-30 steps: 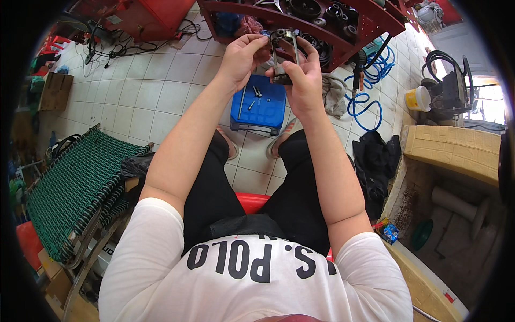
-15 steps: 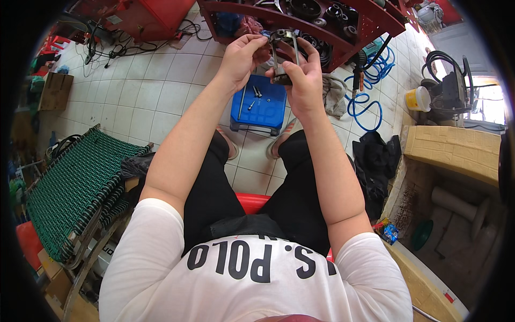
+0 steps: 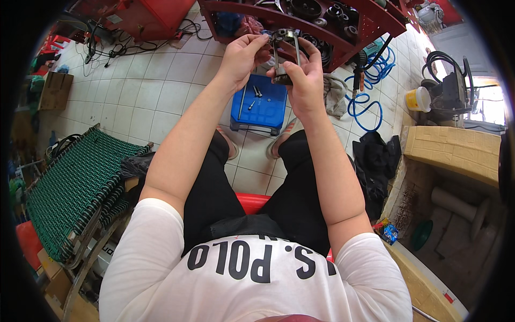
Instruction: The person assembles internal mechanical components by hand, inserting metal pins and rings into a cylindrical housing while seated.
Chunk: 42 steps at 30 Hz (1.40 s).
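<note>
My right hand (image 3: 306, 83) grips a metal frame-like part (image 3: 285, 34) with two upright bars and a dark lower end, thumb on its near side. At the upper left of that part, my left hand (image 3: 244, 59) has thumb and forefinger pinched together; whatever lies between them is too small to make out. Both hands are raised above a low blue plastic stool (image 3: 272, 114). On the stool lie a long thin metal rod (image 3: 243, 99), several bolts (image 3: 257, 92) and a small nut (image 3: 269, 100).
Ahead stands a dark red metal rack (image 3: 348, 13) full of machine parts. A blue air hose (image 3: 370, 115) coils on the tiled floor at right, near a grey rag (image 3: 335, 96). A green woven folding bed (image 3: 80, 188) leans at left. Black cables (image 3: 115, 53) trail at far left.
The metal part has tilted slightly in my right hand, its top shifting a little to the right. My left hand keeps its pinch in nearly the same place.
</note>
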Motion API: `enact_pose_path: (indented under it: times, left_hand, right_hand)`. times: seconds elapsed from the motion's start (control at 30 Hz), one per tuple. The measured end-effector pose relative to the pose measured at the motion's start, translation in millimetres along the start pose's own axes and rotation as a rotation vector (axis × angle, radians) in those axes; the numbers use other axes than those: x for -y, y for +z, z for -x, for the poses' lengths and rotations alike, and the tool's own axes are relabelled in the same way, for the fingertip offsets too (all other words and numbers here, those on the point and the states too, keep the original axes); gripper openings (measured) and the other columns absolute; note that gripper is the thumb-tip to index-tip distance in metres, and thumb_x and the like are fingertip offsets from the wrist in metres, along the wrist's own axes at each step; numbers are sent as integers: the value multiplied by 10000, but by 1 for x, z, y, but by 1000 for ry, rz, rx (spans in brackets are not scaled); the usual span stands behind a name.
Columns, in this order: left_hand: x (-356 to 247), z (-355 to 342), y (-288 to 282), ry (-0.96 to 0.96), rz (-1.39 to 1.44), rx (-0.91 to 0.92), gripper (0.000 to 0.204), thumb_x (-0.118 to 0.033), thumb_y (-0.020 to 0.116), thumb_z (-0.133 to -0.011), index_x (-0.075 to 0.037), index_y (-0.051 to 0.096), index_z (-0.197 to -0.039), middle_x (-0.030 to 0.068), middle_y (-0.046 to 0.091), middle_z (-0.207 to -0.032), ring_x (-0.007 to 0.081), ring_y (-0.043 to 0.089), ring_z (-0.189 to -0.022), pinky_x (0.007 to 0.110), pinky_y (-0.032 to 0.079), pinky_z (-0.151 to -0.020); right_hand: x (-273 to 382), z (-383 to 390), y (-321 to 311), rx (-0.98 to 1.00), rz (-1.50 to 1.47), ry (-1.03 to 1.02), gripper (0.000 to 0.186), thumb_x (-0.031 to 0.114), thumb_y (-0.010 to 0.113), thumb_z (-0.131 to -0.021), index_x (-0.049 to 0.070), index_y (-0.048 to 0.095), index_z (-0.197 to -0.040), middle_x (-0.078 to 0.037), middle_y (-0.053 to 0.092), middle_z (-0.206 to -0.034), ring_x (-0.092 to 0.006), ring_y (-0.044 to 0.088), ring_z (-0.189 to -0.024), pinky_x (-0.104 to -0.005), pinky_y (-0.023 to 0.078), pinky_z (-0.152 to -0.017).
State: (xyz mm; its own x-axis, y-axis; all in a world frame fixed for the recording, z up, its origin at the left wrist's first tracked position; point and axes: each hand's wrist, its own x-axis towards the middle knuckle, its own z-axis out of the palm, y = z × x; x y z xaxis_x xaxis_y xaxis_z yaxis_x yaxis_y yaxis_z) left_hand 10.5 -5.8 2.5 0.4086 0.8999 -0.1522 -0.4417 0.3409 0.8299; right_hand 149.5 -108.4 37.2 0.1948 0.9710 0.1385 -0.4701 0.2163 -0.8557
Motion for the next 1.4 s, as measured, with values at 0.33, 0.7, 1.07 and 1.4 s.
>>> enact_pose_path:
  times: [0.33, 0.7, 1.07, 1.4]
  left_hand:
    - [2, 1, 1, 25, -66, 0, 169, -201, 678, -1028, -66, 679, -1130, 23, 721, -1018, 106, 650, -871, 279, 565, -817]
    - [2, 1, 2, 32, -60, -18, 178, -193, 676, -1028, -60, 674, -1145, 45, 727, -1039, 124, 662, -913, 284, 562, -845]
    - [3, 1, 1, 22, -28, -11, 163, -197, 697, -1013, -72, 678, -1116, 33, 719, -1008, 123, 655, -895, 296, 565, -859]
    - [3, 0, 1, 12, -17, -22, 154, -188, 702, -1007, -69, 666, -1098, 42, 715, -1010, 133, 653, -903, 307, 570, -863]
  right_hand:
    - [1, 1, 1, 0, -3, 3, 668, 14, 636, -874, -15, 282, -1440, -216, 617, -1258, -250, 704, -892, -387, 608, -808]
    - [-2, 0, 0, -5, 10, -41, 679, 22, 648, -865, -21, 288, -1439, -204, 595, -1263, -252, 688, -955, -384, 619, -810]
    - [0, 1, 0, -15, -5, -6, 664, 8, 637, -867, -26, 289, -1431, -217, 611, -1266, -248, 706, -905, -381, 620, -793]
    - [0, 1, -1, -14, 2, 14, 685, 33, 654, -876, -17, 275, -1444, -218, 620, -1275, -249, 711, -887, -377, 618, -788]
